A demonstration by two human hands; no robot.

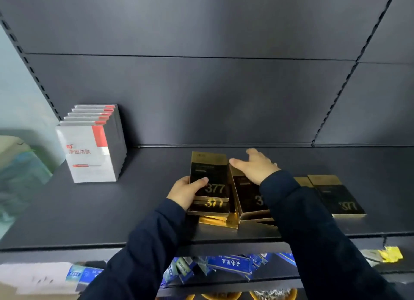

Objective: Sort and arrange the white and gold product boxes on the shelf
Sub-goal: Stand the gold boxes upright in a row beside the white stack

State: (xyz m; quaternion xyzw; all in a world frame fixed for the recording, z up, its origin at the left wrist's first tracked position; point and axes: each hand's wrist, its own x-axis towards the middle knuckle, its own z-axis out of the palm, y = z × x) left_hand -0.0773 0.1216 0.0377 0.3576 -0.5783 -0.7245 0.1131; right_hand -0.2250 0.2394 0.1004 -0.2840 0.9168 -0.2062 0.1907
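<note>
Several white boxes with red corners [93,153] stand upright in a row at the left of the dark shelf [134,201]. In the middle lie several black and gold boxes marked 377. My left hand [186,193] grips a small stack of these gold boxes [209,183] by its left side, thumb on the top box. My right hand [255,166] lies flat, fingers straight, on a tilted gold box [248,196] beside that stack. More gold boxes [218,221] lie underneath. Another gold box [336,195] lies flat to the right, partly behind my sleeve.
The shelf's back panel is bare dark metal. On the lower shelf sit blue packets [230,265] and a yellow tag [391,253]. Blurred greenish packages [20,165] stand at the far left, beyond the shelf's end.
</note>
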